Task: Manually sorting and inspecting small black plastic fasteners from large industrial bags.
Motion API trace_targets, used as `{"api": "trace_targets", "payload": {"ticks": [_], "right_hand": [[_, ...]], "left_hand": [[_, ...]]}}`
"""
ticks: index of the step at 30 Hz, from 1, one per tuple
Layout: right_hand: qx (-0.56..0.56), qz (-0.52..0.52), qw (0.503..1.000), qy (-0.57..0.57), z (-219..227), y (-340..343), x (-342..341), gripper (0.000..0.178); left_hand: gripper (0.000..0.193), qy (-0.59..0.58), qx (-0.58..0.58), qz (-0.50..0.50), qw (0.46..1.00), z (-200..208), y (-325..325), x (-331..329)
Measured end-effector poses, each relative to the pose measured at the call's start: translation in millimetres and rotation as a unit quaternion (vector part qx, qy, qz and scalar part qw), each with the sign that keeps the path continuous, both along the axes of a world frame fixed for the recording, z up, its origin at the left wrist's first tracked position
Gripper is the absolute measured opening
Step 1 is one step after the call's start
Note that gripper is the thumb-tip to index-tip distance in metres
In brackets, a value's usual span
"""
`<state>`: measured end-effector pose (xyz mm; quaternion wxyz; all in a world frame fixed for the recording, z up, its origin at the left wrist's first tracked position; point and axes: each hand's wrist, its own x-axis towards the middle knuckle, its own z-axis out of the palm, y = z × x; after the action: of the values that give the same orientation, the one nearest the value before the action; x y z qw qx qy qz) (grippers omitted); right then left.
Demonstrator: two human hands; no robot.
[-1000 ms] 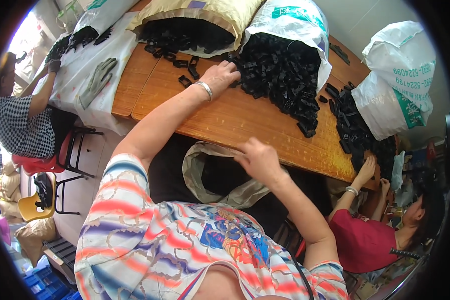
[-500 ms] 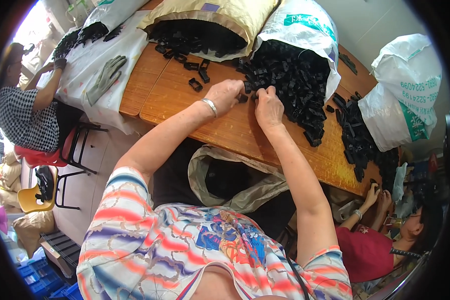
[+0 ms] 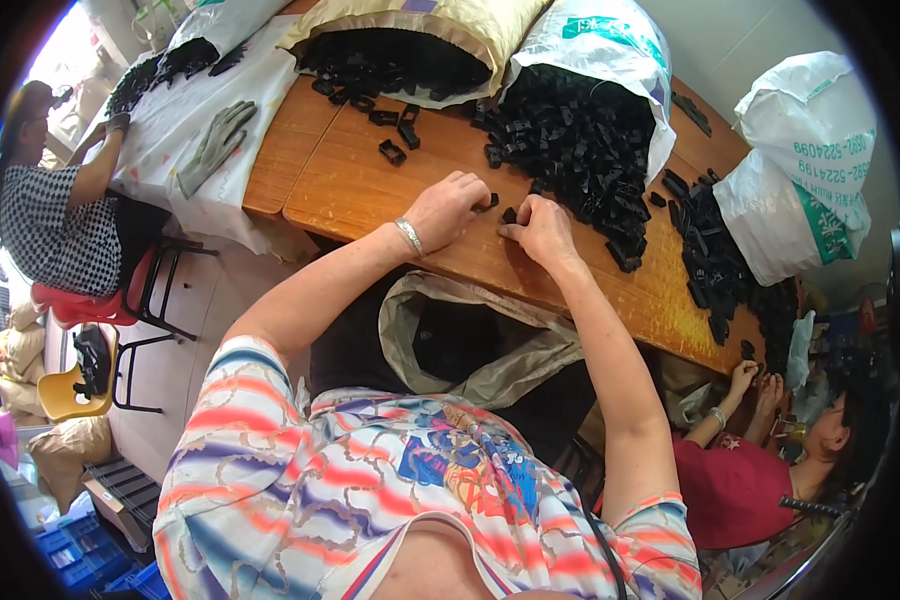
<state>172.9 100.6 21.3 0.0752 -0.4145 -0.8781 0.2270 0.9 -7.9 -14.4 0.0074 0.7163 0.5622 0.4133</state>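
Observation:
My left hand (image 3: pixel 450 210), with a bracelet at its wrist, is closed on a small black plastic part (image 3: pixel 490 201) that pokes out past its fingertips. Just to its right, my right hand (image 3: pixel 543 230) pinches another small black plastic piece (image 3: pixel 510 215) between thumb and fingers. Both hands are low over the wooden table (image 3: pixel 345 195), a short gap between them. Beyond them a heap of black plastic parts (image 3: pixel 580 135) spills from a white sack (image 3: pixel 610 40). A few loose black parts (image 3: pixel 392 152) lie to the left of the heap.
An open beige sack (image 3: pixel 395 330) hangs at my lap below the table edge. A tan sack (image 3: pixel 500 45) of black parts lies at the back. Another white sack (image 3: pixel 800 170) stands right. Co-workers sit left (image 3: pixel 65 220) and right (image 3: pixel 740 480). A grey glove (image 3: pixel 218 148) lies left.
Both hands have drawn back from the heap toward the table's near edge, each with a small black part. The gap between them has stayed narrow.

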Motion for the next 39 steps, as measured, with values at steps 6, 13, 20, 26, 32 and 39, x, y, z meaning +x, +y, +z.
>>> {"api": "trace_targets", "payload": {"ticks": [6, 13, 20, 26, 32, 39], "right_hand": [[0.001, 0.047, 0.98, 0.194, 0, -6, 5, 0.02], [0.124, 0.175, 0.964, 0.157, -3, -16, -20, 0.022], [0.111, 0.191, 0.961, 0.169, -5, -7, -25, 0.021], [0.122, 0.189, 0.966, 0.126, -6, -6, -27, 0.024], [0.272, 0.228, 0.934, 0.042, -18, -31, -24, 0.028], [0.191, 0.18, 0.96, 0.092, -22, -42, 5, 0.023]], "left_hand": [[0.038, -0.11, -0.039, 0.017, 0.993, 4, -5, -4], [0.028, -0.003, -0.069, 0.119, 0.99, -7, -3, -10], [0.025, -0.017, -0.098, 0.129, 0.987, -7, -2, -9], [0.024, -0.023, -0.1, 0.128, 0.986, -7, -1, -10], [0.023, -0.027, -0.098, 0.136, 0.985, -4, -4, -11], [0.028, -0.047, -0.198, -0.007, 0.979, 8, -11, -22]]}}
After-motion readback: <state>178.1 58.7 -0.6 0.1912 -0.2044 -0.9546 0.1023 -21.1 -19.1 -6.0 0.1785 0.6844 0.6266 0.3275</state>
